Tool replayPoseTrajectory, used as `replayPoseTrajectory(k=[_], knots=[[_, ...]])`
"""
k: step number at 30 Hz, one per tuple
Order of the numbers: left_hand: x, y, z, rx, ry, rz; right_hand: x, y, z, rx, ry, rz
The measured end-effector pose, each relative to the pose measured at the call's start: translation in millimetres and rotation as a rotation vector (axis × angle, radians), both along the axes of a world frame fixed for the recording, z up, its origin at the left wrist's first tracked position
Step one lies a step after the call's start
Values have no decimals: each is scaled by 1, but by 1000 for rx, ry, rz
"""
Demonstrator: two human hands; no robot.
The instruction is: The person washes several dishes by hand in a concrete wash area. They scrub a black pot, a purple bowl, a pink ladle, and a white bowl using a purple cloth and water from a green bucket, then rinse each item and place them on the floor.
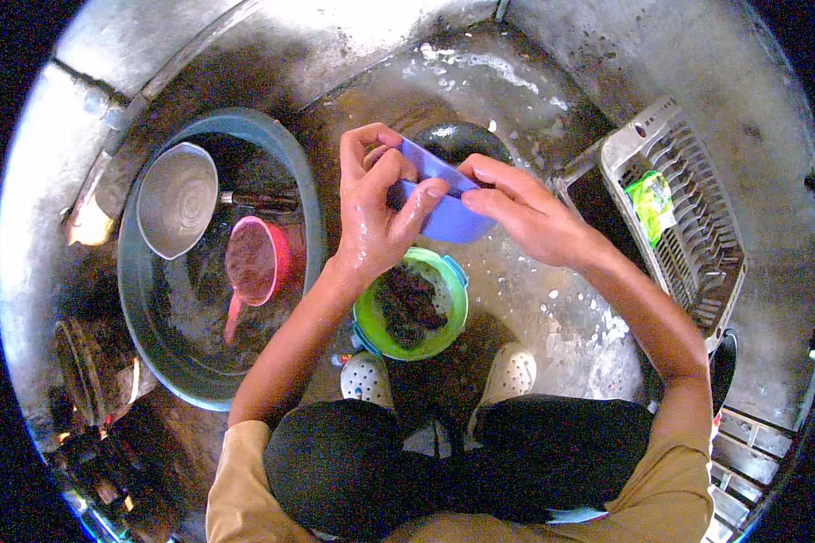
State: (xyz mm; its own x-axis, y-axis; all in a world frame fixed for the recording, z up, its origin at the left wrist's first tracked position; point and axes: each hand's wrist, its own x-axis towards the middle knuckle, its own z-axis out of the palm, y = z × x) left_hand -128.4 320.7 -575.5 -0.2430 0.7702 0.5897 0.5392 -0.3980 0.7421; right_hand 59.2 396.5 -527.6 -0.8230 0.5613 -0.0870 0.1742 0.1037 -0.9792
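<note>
Between my two hands I hold a blue plastic container (456, 218), tilted, its inside mostly hidden by my fingers. My left hand (380, 197) grips its left rim, with the thumb over the edge and soap suds on the wrist. On the other side, the fingers and thumb of my right hand (523, 210) pinch the right rim. Just below, a small green pail (458, 319) with blue handle lugs stands on the floor between my feet. Dark stuff and some foam fill it; what the dark stuff is, I cannot tell.
At left, a large grey basin (128, 285) of water holds a metal bowl (176, 200), a pink dipper (282, 261) and a dark-handled utensil (258, 200). A dark round object (465, 142) lies beyond my hands. On the right, a dish rack (693, 183) carries a green packet (652, 203).
</note>
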Motion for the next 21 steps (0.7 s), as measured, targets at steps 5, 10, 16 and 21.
replayPoseTrajectory(k=[5,10,16,21], knots=[[1,14,5,-120,-256,86,-13,-16,-11,201,106,-223],[-12,36,6,-736,-501,0,-26,-11,-31,-140,191,-436],[-16,47,16,-889,-843,-122,-21,10,-34,-438,200,-568],[-24,55,32,-737,-911,-167,-10,21,-7,-394,449,-549]])
